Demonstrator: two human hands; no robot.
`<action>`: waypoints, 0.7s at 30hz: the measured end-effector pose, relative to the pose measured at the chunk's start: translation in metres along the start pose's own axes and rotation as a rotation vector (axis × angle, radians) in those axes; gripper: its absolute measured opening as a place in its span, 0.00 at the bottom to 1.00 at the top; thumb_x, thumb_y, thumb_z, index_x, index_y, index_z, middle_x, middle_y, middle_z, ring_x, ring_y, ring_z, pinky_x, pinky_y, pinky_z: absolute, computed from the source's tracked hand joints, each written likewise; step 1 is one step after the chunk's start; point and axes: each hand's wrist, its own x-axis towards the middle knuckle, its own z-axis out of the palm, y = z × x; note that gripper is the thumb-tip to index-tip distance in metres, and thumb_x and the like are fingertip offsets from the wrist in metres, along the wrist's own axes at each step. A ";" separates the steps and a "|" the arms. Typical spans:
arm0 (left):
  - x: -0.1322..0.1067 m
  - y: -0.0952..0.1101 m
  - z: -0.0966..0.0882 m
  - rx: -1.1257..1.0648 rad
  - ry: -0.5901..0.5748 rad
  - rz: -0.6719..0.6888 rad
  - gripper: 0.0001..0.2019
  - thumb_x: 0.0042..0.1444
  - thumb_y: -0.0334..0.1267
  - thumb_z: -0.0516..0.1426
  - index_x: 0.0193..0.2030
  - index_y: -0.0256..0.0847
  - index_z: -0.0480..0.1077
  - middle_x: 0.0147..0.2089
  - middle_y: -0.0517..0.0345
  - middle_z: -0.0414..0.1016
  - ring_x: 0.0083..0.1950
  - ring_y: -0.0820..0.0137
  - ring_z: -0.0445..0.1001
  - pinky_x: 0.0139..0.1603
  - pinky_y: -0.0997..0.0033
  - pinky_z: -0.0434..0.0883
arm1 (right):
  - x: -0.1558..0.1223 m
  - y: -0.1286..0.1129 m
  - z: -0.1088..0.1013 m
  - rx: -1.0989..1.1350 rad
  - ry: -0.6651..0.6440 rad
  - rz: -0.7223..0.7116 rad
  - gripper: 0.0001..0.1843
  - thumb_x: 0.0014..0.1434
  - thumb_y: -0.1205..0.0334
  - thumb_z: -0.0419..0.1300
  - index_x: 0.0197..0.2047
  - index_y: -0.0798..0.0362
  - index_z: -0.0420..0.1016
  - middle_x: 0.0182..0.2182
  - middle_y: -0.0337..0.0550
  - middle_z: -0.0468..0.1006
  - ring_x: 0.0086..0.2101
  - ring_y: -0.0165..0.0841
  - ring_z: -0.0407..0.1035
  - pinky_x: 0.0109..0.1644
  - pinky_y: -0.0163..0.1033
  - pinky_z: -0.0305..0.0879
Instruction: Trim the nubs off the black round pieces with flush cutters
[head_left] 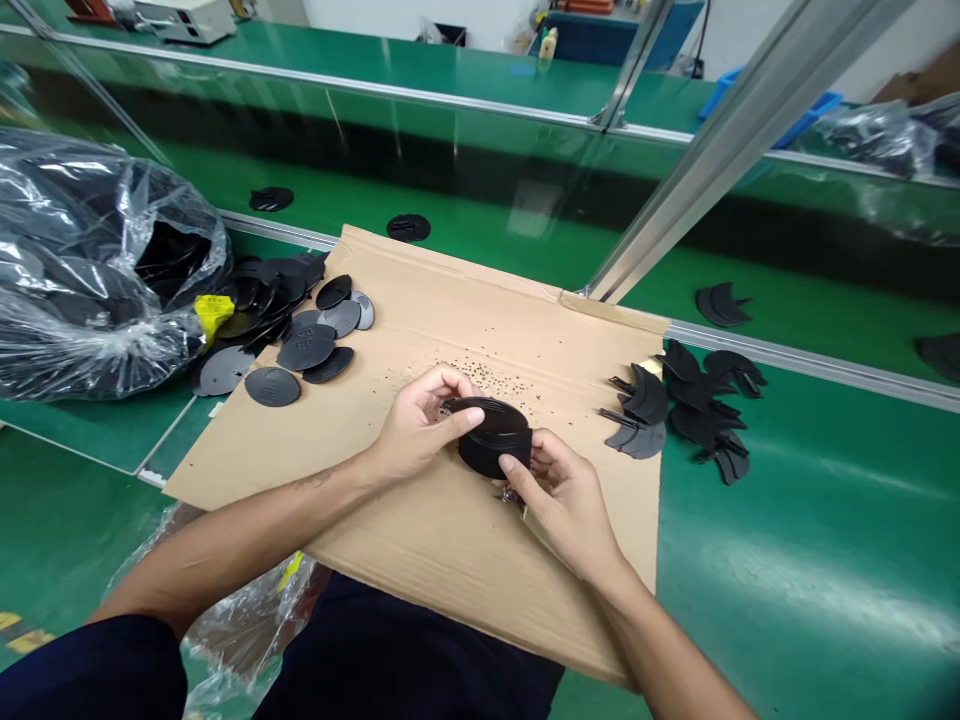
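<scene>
- Black part (491, 455): held just above the middle of the cardboard sheet (442, 560), between both hands; a round face and a curved side wall are visible.
- Left hand (416, 425): pinches the part's left rim, thumb over the top, fingers curled behind.
- Right hand (566, 500): pinches the right side, thumb on the near wall. A small shiny item (511, 497) shows below this thumb; its nature and how it is held cannot be made out.
- Risk: both grips are at the edges, so uneven pressure could twist the part loose.
- Black specks (491, 378): scattered just beyond the part; lowering it there could pick up debris.
- Black discs (307, 347): piled at left beside the clear bag (67, 270); a knock to the bag could slide them across the sheet.
- Curved pieces (697, 420): heaped at right, partly on the sheet, partly on the green table (795, 550); a shifting sheet could scatter them.
</scene>
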 end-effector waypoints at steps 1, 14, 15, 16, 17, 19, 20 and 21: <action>-0.001 0.000 0.000 0.034 -0.008 0.011 0.10 0.58 0.41 0.66 0.39 0.39 0.71 0.37 0.58 0.75 0.39 0.72 0.74 0.43 0.72 0.72 | 0.000 0.000 0.000 0.001 -0.004 -0.002 0.12 0.65 0.50 0.62 0.41 0.51 0.74 0.31 0.41 0.79 0.31 0.34 0.75 0.34 0.37 0.72; -0.003 0.006 -0.003 0.352 -0.195 0.469 0.03 0.61 0.30 0.62 0.40 0.40 0.73 0.38 0.55 0.78 0.42 0.68 0.76 0.47 0.62 0.73 | 0.000 -0.001 -0.004 -0.295 0.154 -0.245 0.05 0.66 0.65 0.58 0.43 0.50 0.75 0.34 0.41 0.81 0.32 0.33 0.75 0.37 0.37 0.72; -0.003 0.006 -0.002 0.382 -0.176 0.484 0.03 0.60 0.30 0.62 0.40 0.40 0.73 0.37 0.55 0.78 0.42 0.68 0.76 0.46 0.62 0.73 | 0.000 -0.001 -0.004 -0.261 0.142 -0.205 0.04 0.66 0.63 0.59 0.42 0.50 0.75 0.33 0.41 0.80 0.31 0.33 0.75 0.36 0.37 0.72; -0.004 0.006 -0.002 0.411 -0.164 0.505 0.04 0.60 0.29 0.62 0.40 0.40 0.73 0.37 0.56 0.78 0.41 0.68 0.76 0.46 0.62 0.73 | 0.000 0.000 -0.004 -0.207 0.121 -0.161 0.04 0.66 0.61 0.59 0.42 0.50 0.75 0.32 0.41 0.80 0.30 0.33 0.75 0.35 0.37 0.72; -0.004 0.006 -0.002 0.438 -0.157 0.529 0.05 0.59 0.29 0.62 0.41 0.40 0.73 0.36 0.56 0.78 0.41 0.68 0.76 0.46 0.62 0.73 | 0.000 0.001 -0.004 -0.136 0.096 -0.120 0.05 0.66 0.59 0.60 0.41 0.50 0.74 0.32 0.40 0.80 0.30 0.33 0.76 0.35 0.37 0.73; -0.004 0.006 -0.002 0.479 -0.158 0.588 0.05 0.59 0.28 0.62 0.41 0.40 0.73 0.36 0.56 0.79 0.40 0.68 0.76 0.46 0.62 0.73 | 0.001 0.000 -0.003 0.029 0.042 -0.056 0.09 0.66 0.54 0.62 0.41 0.50 0.74 0.32 0.41 0.80 0.30 0.33 0.77 0.34 0.37 0.74; -0.005 0.006 -0.002 0.496 -0.164 0.616 0.06 0.59 0.28 0.62 0.41 0.41 0.73 0.36 0.57 0.79 0.40 0.68 0.76 0.46 0.61 0.73 | 0.002 -0.001 -0.003 0.100 0.019 -0.030 0.11 0.65 0.51 0.63 0.41 0.50 0.74 0.33 0.41 0.80 0.30 0.32 0.77 0.34 0.37 0.74; -0.005 0.007 -0.002 0.511 -0.169 0.642 0.06 0.59 0.28 0.62 0.41 0.41 0.73 0.36 0.57 0.79 0.40 0.68 0.76 0.46 0.61 0.73 | 0.003 -0.001 -0.003 0.155 0.003 -0.007 0.14 0.63 0.48 0.65 0.41 0.51 0.74 0.33 0.41 0.80 0.30 0.32 0.77 0.34 0.37 0.75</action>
